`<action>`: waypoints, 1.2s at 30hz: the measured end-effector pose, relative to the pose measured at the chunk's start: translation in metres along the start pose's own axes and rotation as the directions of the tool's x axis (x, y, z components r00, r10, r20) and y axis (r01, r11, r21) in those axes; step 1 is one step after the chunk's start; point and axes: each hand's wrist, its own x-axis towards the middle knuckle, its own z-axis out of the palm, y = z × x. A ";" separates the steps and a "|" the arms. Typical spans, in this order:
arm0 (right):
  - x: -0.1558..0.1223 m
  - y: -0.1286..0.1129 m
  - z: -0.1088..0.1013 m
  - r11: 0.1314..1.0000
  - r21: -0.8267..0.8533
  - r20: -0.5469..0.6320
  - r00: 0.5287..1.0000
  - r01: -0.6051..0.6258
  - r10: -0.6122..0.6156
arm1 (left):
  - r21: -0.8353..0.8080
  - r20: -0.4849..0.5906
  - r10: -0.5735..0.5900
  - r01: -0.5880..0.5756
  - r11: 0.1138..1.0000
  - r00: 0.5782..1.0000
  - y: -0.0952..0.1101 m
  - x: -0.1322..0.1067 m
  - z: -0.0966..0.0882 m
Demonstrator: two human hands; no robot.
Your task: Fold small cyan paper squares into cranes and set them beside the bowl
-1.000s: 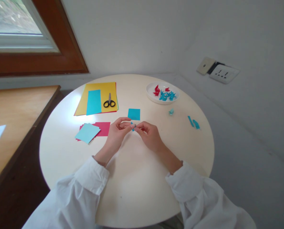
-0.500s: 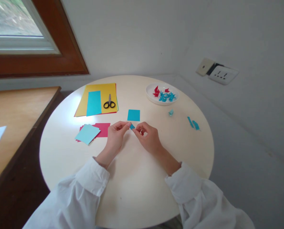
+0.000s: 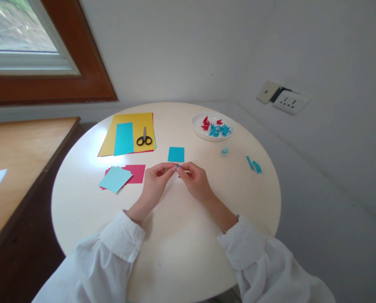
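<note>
Between the fingertips of both hands is a small folded blue paper (image 3: 178, 166), mostly hidden by the thumbs. My left hand (image 3: 157, 177) pinches it from the left, and my right hand (image 3: 194, 180) pinches it from the right; the thumbs nearly meet. Just beyond the fingers a flat blue paper square (image 3: 176, 154) lies on the white round table (image 3: 181, 252). Left of my left hand are a pink paper piece (image 3: 136, 174) and a stack topped by light-blue squares (image 3: 115, 179).
Black-handled scissors (image 3: 144, 139) and a blue paper strip (image 3: 124, 138) lie on yellow sheets (image 3: 140, 119). A white plate (image 3: 196, 130) holds red and blue folded paper pieces. A small pale-blue folded piece (image 3: 225, 150) and blue scraps (image 3: 256, 167) lie at the right.
My hands have come closer together, thumbs now almost touching, and the folded blue paper is more covered by the fingers. The whole view has shifted slightly.
</note>
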 end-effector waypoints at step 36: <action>-0.001 -0.005 -0.007 0.942 -0.273 -0.005 0.979 0.194 -0.203 | -0.240 -0.070 -0.134 0.114 0.964 0.988 0.000 0.007 -0.008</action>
